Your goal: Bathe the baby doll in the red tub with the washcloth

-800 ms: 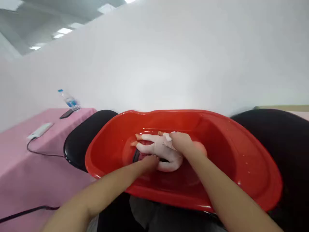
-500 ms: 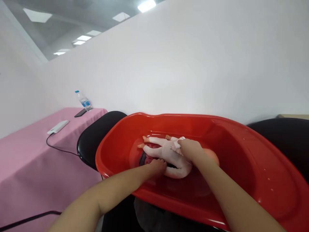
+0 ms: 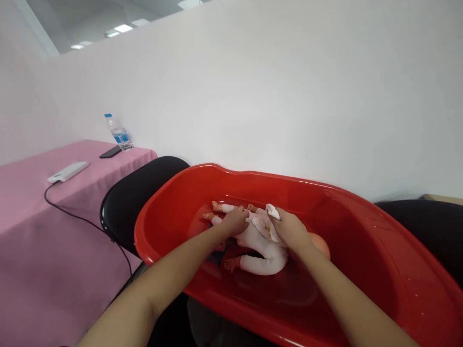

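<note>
A baby doll (image 3: 265,248) in a pale pink outfit lies inside a red baby bathtub (image 3: 202,185), its feet to the left and its head to the right. My left hand (image 3: 234,222) is closed at the doll's middle, its fingers gripping the front of the clothing. With fingers closed, my right hand (image 3: 291,230) pinches a fold of the pale cloth (image 3: 272,211) near the chest and lifts it. Part of the front stands apart between my hands. The doll's head (image 3: 320,245) is mostly hidden behind my right hand and forearm. Dark material under its legs shows only partly.
The tub stands between two black chairs (image 3: 139,193) against a white wall. On the left, a pink-covered table (image 3: 43,207) holds a tilted water bottle (image 3: 119,134), a dark flat object (image 3: 110,152) and a white device (image 3: 68,171) with a trailing cable.
My left hand has moved from the doll's near hand up to the front of its clothing. The doll's hand is now uncovered. My right hand has raised a fold of cloth. The view has shifted.
</note>
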Available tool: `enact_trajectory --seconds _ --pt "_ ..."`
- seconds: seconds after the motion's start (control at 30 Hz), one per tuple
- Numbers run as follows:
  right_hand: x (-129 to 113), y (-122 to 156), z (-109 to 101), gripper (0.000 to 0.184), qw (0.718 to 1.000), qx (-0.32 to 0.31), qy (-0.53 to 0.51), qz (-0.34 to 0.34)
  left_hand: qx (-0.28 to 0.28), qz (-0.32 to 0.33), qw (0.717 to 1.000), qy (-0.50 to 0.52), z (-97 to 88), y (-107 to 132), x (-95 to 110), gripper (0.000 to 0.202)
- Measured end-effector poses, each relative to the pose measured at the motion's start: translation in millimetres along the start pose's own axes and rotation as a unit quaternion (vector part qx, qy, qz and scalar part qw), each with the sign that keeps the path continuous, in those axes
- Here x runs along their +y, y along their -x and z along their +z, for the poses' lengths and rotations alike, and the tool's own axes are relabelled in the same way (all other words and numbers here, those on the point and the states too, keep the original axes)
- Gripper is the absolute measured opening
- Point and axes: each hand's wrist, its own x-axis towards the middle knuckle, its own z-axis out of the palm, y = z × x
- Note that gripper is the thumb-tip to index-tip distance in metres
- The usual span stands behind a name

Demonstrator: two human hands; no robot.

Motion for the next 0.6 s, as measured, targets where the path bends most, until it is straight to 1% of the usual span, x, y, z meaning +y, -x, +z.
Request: enact_trajectory --seconds 0.1,0.2,0.33,0.43,0.6 --pt "0.2 2.3 0.9 0.047 0.999 0.027 -0.033 0.013 0.008 0.000 1.000 -0.002 7.8 -23.5 -1.3 0.034" --pt "1.3 6.1 1.0 0.046 0.995 0.038 -0.088 0.040 0.005 -0.021 1.000 0.013 19.3 -37.1 -7.4 0.036" --pt "-0.4 10.1 2.5 0.042 0.981 0.066 -0.175 0.055 -0.005 -0.034 0.999 0.039 27.6 -37.0 -19.8 0.037" --pt "-1.5 12.7 3.1 0.043 0.970 0.097 -0.215 0.057 -0.009 -0.045 0.998 0.051 26.0 -32.3 -25.1 0.039" --pt "-3.2 15.1 -2.1 0.048 0.953 0.147 -0.254 0.071 -0.021 -0.079 0.994 0.070 21.9 -30.6 -24.4 0.041"
